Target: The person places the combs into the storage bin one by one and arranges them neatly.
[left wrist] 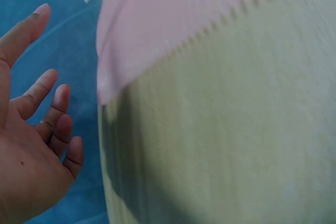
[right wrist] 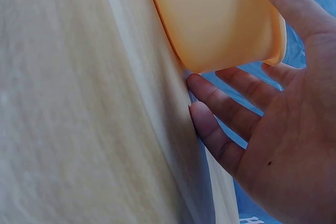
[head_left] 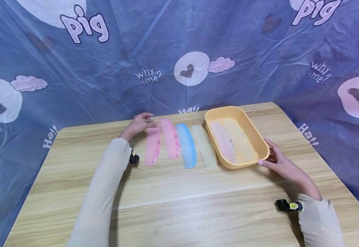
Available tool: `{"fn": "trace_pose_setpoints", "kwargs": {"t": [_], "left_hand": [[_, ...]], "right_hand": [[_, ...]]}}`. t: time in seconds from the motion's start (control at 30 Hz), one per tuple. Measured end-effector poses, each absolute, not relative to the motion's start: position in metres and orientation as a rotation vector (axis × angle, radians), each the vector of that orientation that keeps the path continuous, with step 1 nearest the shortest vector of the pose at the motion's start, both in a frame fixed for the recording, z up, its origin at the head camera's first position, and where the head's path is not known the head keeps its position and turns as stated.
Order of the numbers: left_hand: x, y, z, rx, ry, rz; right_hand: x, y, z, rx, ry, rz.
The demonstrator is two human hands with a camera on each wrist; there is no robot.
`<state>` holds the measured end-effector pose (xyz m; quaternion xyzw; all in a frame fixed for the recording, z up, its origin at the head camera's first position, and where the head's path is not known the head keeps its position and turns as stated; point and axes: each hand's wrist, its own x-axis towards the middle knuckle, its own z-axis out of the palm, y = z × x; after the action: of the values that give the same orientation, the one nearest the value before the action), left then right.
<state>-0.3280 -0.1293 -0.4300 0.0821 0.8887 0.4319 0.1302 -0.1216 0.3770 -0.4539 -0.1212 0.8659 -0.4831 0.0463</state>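
Left hand: released, fingers loosely spread
Nearest pink comb: just beside that hand
Right hand: grasping the yellow tray between thumb and fingers

Bare table is leaving a wide path in the foreground between the two sleeves. Only thin gaps are separating the two pink combs, the blue comb and the pale comb. The box is raising a wall just beside the pale comb, barring the way sideways, but is gaping upward. The right hand is crowding its near right corner, and the cloth is closing off the back.
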Motion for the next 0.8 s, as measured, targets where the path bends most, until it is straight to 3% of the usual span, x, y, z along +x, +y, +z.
{"fn": "trace_pose_setpoints", "kwargs": {"t": [0.8], "left_hand": [[-0.326,-0.153,-0.452,0.190,2.641,1.075]], "right_hand": [[-0.121,0.376,-0.453,-0.394,2.613,-1.512]]}}
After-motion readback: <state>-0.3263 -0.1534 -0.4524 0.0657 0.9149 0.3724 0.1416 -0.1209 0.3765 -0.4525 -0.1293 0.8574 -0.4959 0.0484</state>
